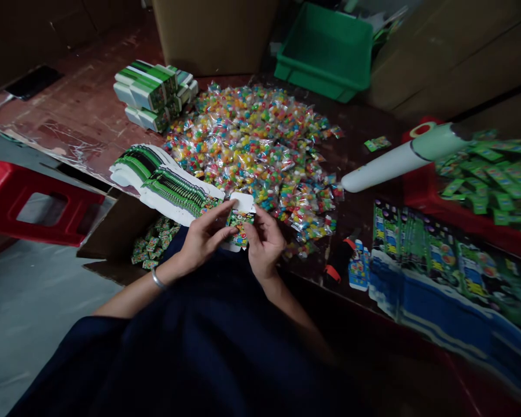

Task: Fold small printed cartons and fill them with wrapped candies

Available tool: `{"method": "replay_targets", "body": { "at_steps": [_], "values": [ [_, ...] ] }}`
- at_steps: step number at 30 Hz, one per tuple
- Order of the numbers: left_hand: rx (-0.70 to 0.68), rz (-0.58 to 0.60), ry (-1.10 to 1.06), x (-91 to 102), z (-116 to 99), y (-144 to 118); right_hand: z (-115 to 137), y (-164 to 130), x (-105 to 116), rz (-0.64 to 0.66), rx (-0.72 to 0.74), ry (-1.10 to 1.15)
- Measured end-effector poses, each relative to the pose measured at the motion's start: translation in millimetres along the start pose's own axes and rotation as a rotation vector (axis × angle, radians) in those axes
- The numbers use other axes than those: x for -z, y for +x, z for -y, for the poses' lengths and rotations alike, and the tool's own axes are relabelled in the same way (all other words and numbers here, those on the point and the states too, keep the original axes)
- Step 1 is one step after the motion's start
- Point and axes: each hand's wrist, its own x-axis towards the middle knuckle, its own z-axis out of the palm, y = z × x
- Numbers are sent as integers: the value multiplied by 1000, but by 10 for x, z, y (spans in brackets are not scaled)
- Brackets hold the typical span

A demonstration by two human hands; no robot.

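Note:
Between my two hands is a small printed candy box (239, 219), green and colourful with a white flap standing up at its top. My left hand (206, 234) grips its left side, thumb across the front. On the opposite edge, my right hand (264, 242) pinches it between thumb and fingers. Just left of the box lies a fanned row of flat box blanks (173, 188), green and white. Right behind my hands spreads a big heap of clear bags of coloured candies (256, 139).
Bundled box blanks (145, 87) and a green bin (325, 52) stand at the back. Below left, a carton (108, 231) holds filled small boxes (154, 243). At right are a white tube (399, 159), a red crate of green packets (495, 179) and printed pouches (451, 260).

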Motion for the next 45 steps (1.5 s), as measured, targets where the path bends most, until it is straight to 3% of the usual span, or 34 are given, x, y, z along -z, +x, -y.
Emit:
{"method": "replay_targets", "body": {
  "at_steps": [4, 7, 13, 17, 20, 23, 27, 30, 35, 39, 42, 45],
  "values": [
    [43, 180, 2, 92, -52, 50, -12, 25, 55, 35, 69, -63],
    [78, 244, -22, 102, -102, 68, 47, 82, 75, 75, 106, -53],
    [97, 106, -121, 58, -151, 51, 171, 179, 24, 54, 15, 152],
    [129, 146, -128, 82, -177, 33, 262, 286, 88, 197, 4, 187],
    [60, 153, -35, 116, -203, 32, 331, 379, 177, 316, -142, 209],
    [27, 202, 62, 145, -229, 32, 358, 448, 242, 347, -267, 209],
    [8, 271, 150, 162, -269, 28, 338, 499, 276, 358, -276, 187],
    [-4, 292, 172, 157, -291, 28, 351, 504, 292, 363, -200, 159],
    [57, 246, 52, 123, -251, 17, 432, 435, 329, 366, 44, 51],
    [101, 221, 29, 93, -196, 16, 439, 372, 421, 432, 86, -12],
    [126, 139, -16, 112, -187, 70, 384, 376, 680, 431, 15, -66],
    [146, -9, -42, 181, -159, 162, 272, 338, 1084, 224, -37, -304]
  ]
}}
